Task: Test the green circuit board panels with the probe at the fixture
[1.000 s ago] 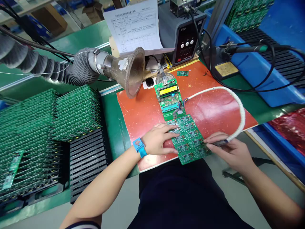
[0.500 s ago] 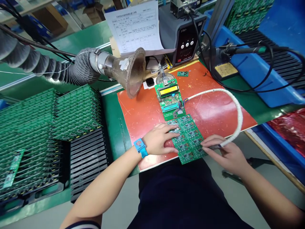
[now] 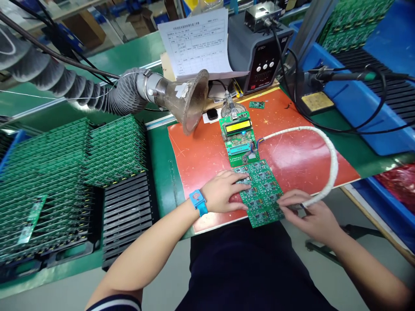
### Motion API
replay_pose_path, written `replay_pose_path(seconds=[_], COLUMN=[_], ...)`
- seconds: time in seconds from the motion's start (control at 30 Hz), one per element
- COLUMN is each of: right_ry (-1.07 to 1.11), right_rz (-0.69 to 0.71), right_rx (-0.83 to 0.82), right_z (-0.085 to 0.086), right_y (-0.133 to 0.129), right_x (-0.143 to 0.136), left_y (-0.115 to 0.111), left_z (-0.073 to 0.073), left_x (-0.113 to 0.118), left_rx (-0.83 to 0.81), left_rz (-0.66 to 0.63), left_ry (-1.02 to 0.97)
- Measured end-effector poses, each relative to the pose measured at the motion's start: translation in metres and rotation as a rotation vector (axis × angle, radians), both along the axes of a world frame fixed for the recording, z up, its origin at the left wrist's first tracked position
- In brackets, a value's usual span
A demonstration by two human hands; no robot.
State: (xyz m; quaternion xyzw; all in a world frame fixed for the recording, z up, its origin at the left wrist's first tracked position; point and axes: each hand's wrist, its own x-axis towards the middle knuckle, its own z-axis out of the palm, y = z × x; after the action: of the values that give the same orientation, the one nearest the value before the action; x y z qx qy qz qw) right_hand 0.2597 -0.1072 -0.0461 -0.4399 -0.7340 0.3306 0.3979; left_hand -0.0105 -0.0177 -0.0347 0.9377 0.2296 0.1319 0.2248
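A green circuit board panel lies on the red mat near its front edge. My left hand, a blue band on its wrist, rests with spread fingers on the panel's left side. Between the fingertips of my right hand is the end of a white-wrapped cable, held at the panel's right edge; its tip is hidden. That cable loops back to a programmer board with a lit yellow display, just behind the panel.
Racks of green boards stand at the left. A fume hose funnel hangs over the mat's back left. Behind are a paper sheet and a soldering station. Blue bins and a soldering iron are at the right.
The whole view has shifted, so the bench and both hands appear slightly farther right and lower. My hands keep nearly the same places at the panel.
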Motion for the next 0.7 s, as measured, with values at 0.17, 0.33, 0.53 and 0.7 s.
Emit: replay_pose_path(seconds=[0.17,0.33,0.53,0.7], right_ry=[0.013,0.019,0.009,0.013], right_rz=[0.025,0.029,0.041,0.03], right_rx=[-0.034,-0.053,-0.017,-0.011], right_z=[0.002,0.006,0.013,0.015], right_y=[0.0,0.0,0.004,0.004], right_x=[0.002,0.002,-0.001,-0.002], left_y=[0.0,0.0,0.0,0.0], left_z=[-0.001,0.0,0.0,0.0], left_x=[-0.001,-0.001,-0.001,-0.001], left_rx=[0.004,-0.01,-0.006,0.002], left_rz=[0.006,0.009,0.008,0.007], left_ry=[-0.007,-0.007,-0.001,0.004])
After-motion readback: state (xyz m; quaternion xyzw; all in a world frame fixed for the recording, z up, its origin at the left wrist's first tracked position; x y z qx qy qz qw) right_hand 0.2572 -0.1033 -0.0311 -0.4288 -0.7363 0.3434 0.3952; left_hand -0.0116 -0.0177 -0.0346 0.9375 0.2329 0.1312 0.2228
